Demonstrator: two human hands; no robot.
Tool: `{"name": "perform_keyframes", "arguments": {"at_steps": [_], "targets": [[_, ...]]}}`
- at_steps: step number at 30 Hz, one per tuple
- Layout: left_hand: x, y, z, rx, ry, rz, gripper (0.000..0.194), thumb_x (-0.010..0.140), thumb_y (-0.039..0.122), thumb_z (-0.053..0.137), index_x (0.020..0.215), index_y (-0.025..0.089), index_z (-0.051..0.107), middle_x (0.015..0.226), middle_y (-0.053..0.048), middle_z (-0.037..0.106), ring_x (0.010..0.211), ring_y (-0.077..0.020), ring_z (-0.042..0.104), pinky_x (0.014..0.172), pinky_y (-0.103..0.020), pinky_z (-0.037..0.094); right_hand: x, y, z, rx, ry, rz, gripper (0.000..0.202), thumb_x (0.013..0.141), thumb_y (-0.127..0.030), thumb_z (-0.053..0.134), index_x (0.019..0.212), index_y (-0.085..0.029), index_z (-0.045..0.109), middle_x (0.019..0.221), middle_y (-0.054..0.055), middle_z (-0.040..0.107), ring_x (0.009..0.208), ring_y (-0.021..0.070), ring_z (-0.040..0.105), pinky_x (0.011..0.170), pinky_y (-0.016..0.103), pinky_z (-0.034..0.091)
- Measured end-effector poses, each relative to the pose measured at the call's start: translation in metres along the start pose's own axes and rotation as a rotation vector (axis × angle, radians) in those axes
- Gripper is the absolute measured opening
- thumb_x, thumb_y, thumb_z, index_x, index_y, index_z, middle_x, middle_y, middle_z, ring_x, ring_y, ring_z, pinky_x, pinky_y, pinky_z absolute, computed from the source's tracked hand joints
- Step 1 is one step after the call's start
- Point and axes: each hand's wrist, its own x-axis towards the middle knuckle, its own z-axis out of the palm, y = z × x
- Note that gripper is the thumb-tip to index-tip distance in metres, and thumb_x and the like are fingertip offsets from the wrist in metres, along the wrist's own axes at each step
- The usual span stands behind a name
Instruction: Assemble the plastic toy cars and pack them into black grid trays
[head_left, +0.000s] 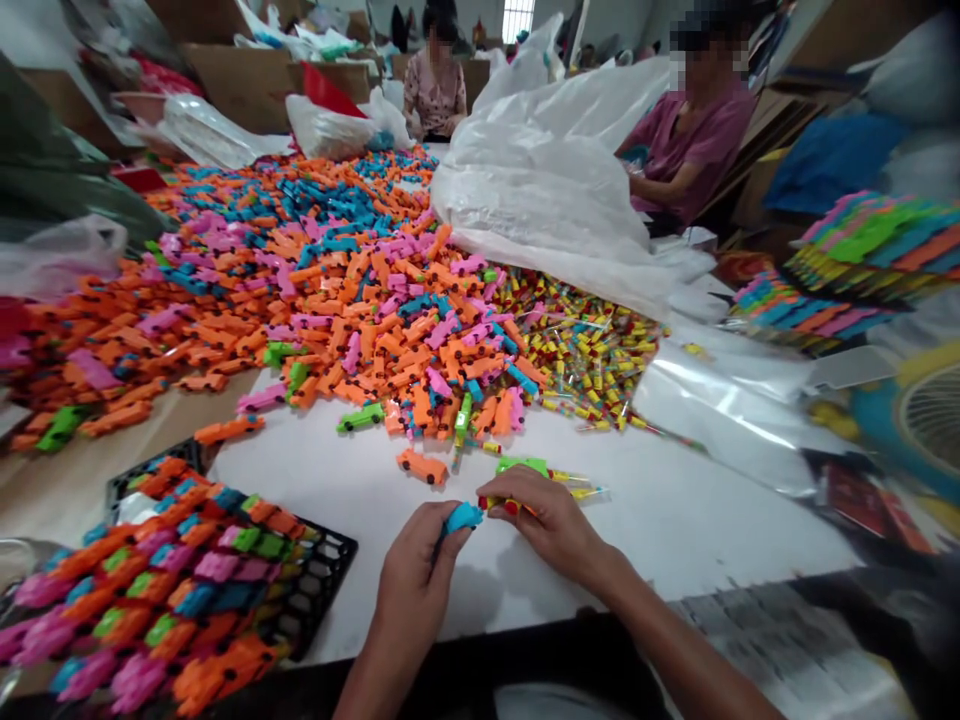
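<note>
Head view: gripping a blue toy car (463, 517) in the left hand (411, 562), thumb against fingers, over the white tabletop (637, 535); pinching a red-and-yellow tube (511, 507) in the right hand (549, 517), just beside the car. Could drop the tube through a slack pinch, or knock the green toy car (525, 464) just beyond. No legible brand, label or writing.

left hand (409, 566): pinch grip | right hand (549, 520): pinch grip | right forearm (675, 638): slanted inward

No text, label, brand, number or sign legible.
</note>
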Motion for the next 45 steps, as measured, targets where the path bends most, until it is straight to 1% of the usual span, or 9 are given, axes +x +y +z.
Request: {"name": "perform_keyframes", "arguments": {"at_steps": [5, 15, 23, 28, 31, 33, 37, 40, 45], "targets": [[0.001, -0.002, 0.003, -0.03, 0.011, -0.082, 0.024, 0.086, 0.04, 0.052, 0.093, 0.021, 0.066, 0.085, -0.003, 0.066, 0.082, -0.0179, 0.059, 0.075, -0.028, 0.047, -0.002, 0.006, 0.0, -0.124, -0.066, -0.1, 0.025, 0.094, -0.01, 0.045, 0.109, -0.02, 0.061, 0.092, 0.007, 0.068, 0.088, 0.0176, 0.059, 0.076, 0.031, 0.048], [-0.011, -0.012, 0.005, -0.317, -0.091, -0.465, 0.029, 0.069, 0.045, 0.064, 0.07, 0.015, 0.065, 0.06, 0.002, 0.05, 0.059, -0.0123, 0.043, 0.058, -0.025, 0.035, -0.018, 0.006, 0.005, -0.191, -0.4, -0.19, 0.03, 0.087, -0.001, 0.034, 0.103, -0.015, 0.055, 0.086, 0.008, 0.06, 0.081, 0.0175, 0.051, 0.069, 0.027, 0.043], [-0.013, -0.024, 0.012, -0.396, -0.242, -0.619, 0.036, 0.061, 0.051, 0.066, 0.067, 0.015, 0.061, 0.057, 0.003, 0.046, 0.055, -0.0106, 0.037, 0.054, -0.025, 0.028, -0.038, 0.004, 0.012, -0.408, -0.323, -0.236, 0.012, 0.092, -0.028, 0.049, 0.091, -0.017, 0.053, 0.081, 0.006, 0.059, 0.071, 0.0172, 0.048, 0.058, 0.028, 0.033], [-0.013, -0.032, 0.021, -0.417, -0.297, -0.664, 0.038, 0.064, 0.052, 0.064, 0.072, 0.015, 0.062, 0.06, 0.002, 0.052, 0.053, -0.0094, 0.037, 0.053, -0.024, 0.028, -0.045, 0.008, 0.012, -0.506, -0.289, -0.266, 0.016, 0.095, -0.023, 0.044, 0.081, -0.018, 0.052, 0.072, 0.004, 0.057, 0.065, 0.0162, 0.046, 0.054, 0.028, 0.028], [-0.008, -0.026, 0.023, -0.306, -0.347, -0.6, 0.038, 0.068, 0.054, 0.059, 0.071, 0.016, 0.061, 0.058, 0.002, 0.052, 0.053, -0.0116, 0.042, 0.055, -0.026, 0.034, -0.05, 0.015, 0.016, -0.498, -0.247, -0.257, 0.02, 0.097, -0.026, 0.041, 0.081, -0.019, 0.051, 0.071, 0.003, 0.056, 0.064, 0.0158, 0.045, 0.054, 0.028, 0.029], [-0.002, -0.022, 0.019, -0.125, -0.338, -0.416, 0.036, 0.077, 0.052, 0.053, 0.075, 0.017, 0.063, 0.067, -0.002, 0.06, 0.065, -0.017, 0.053, 0.066, -0.03, 0.044, -0.054, 0.021, 0.018, -0.478, -0.205, -0.214, 0.021, 0.099, -0.025, 0.039, 0.082, -0.019, 0.051, 0.071, 0.002, 0.055, 0.063, 0.0153, 0.044, 0.056, 0.027, 0.032], [0.023, -0.029, 0.0, 0.235, -0.064, -0.009, 0.036, 0.089, 0.042, 0.043, 0.101, 0.018, 0.067, 0.119, -0.014, 0.063, 0.115, -0.0261, 0.054, 0.1, -0.042, 0.041, -0.061, 0.037, 0.005, -0.484, -0.134, -0.108, 0.016, 0.099, -0.02, 0.04, 0.095, -0.018, 0.056, 0.084, 0.005, 0.061, 0.076, 0.017, 0.052, 0.068, 0.029, 0.041], [0.045, -0.047, -0.014, 0.529, 0.111, 0.033, 0.037, 0.089, 0.032, 0.046, 0.117, 0.017, 0.063, 0.135, -0.017, 0.055, 0.124, -0.0331, 0.049, 0.1, -0.052, 0.04, -0.061, 0.051, -0.016, -0.559, -0.012, -0.071, 0.017, 0.096, -0.018, 0.045, 0.108, -0.018, 0.058, 0.099, 0.009, 0.064, 0.092, 0.0212, 0.056, 0.08, 0.036, 0.042], [0.056, -0.074, -0.018, 0.726, 0.063, 0.08, 0.032, 0.079, 0.018, 0.059, 0.11, 0.022, 0.066, 0.135, -0.013, 0.058, 0.126, -0.0367, 0.047, 0.093, -0.054, 0.043, -0.045, 0.045, -0.024, -0.525, 0.106, 0.076, 0.023, 0.094, -0.02, 0.049, 0.115, -0.019, 0.058, 0.107, 0.011, 0.067, 0.097, 0.0233, 0.061, 0.082, 0.038, 0.047]]}}
